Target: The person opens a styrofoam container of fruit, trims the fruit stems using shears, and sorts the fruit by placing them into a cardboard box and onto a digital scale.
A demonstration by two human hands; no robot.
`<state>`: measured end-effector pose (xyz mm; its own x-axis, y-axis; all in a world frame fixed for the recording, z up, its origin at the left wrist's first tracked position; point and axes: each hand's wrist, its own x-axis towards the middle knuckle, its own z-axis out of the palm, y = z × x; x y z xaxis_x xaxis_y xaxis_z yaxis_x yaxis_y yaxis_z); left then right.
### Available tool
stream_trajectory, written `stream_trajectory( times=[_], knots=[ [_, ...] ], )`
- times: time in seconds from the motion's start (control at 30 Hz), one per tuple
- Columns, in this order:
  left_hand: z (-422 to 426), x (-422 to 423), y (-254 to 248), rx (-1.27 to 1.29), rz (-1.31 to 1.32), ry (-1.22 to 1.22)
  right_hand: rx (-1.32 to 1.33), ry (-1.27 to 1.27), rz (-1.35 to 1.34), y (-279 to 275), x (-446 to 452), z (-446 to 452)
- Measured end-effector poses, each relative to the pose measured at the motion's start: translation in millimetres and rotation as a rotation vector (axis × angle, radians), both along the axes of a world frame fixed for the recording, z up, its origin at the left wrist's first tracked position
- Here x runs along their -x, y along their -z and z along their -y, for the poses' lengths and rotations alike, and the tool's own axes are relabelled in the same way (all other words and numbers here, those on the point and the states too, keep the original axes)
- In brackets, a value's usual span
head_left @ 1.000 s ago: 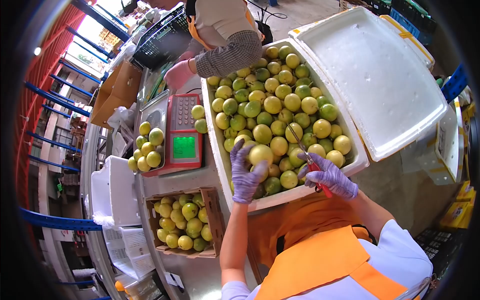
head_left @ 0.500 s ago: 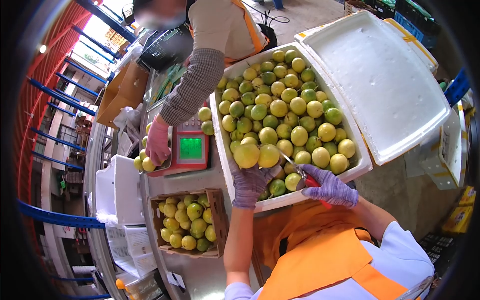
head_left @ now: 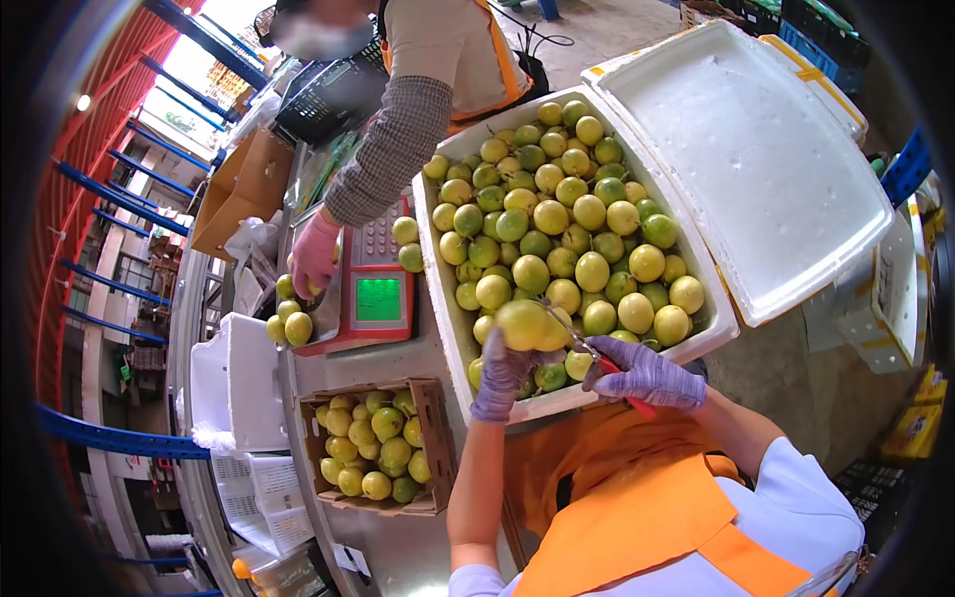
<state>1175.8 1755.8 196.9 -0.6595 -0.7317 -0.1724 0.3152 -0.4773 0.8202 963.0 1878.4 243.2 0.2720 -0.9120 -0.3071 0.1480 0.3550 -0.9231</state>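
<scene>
My left hand (head_left: 505, 376), in a purple-grey knitted glove, is closed around yellow-green passion fruits (head_left: 521, 324); a second one appears pressed beside the first. In my right hand (head_left: 652, 375), gloved alike, are red-handled snips (head_left: 603, 364). Their thin blades reach to the top of the held fruit, where a short stem shows. Both hands are above the near end of a white foam box (head_left: 732, 320) filled with more yellow and green passion fruits (head_left: 592, 271).
A cardboard tray (head_left: 435, 438) of the same fruits stands on the metal table (head_left: 353, 364). Beyond it is a red scale (head_left: 381, 330) with a green display. A co-worker's pink-gloved hand (head_left: 315, 254) is over fruits at the scale. The foam lid (head_left: 766, 169) lies right of the box.
The held fruits have tilted and turned in my left hand, and the snips' blades now meet the fruit's top. The co-worker's hand has risen away from the fruits by the scale.
</scene>
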Motion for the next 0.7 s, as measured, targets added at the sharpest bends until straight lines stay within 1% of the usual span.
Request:
stream_trajectory(
  times=[0.1, 0.13, 0.2, 0.23, 0.3, 0.37, 0.47, 0.57, 0.6, 0.63, 0.7],
  knots=[
    [2, 0, 14, 0.102, 0.223, 0.029, -0.086, 0.026, 0.124, 5, 0, 3],
    [5, 1, 10, 0.060, 0.194, 0.008, -0.097, 0.043, 0.141, 6, -1, 3],
    [6, 4, 0, 0.133, 0.295, -0.105, -0.075, 0.131, 0.151, 9, -2, 3],
    [7, 9, -13, 0.165, 0.346, -0.161, -0.069, 0.175, 0.154, 11, -1, 2],
    [18, 11, -28, 0.240, 0.368, -0.234, -0.045, 0.250, 0.172, 12, 2, 3],
    [38, 10, -39, 0.440, 0.468, -0.245, -0.081, 0.273, 0.186, 5, 7, 4],
    [53, 6, -39, 1.531, 1.139, -0.627, -0.077, 0.297, 0.228, 6, 7, 0],
    [31, 6, -47, 1.238, 1.206, -0.275, -0.073, 0.283, 0.233, 13, 8, -2],
    [23, 8, -42, 1.192, 1.310, -0.109, -0.076, 0.279, 0.244, 13, 7, -3],
    [17, 6, -33, 1.297, 1.438, 0.042, -0.079, 0.273, 0.255, 13, 7, -3],
    [1, 11, -25, 1.260, 1.670, 0.305, -0.073, 0.250, 0.262, 14, 7, -4]
  ],
)
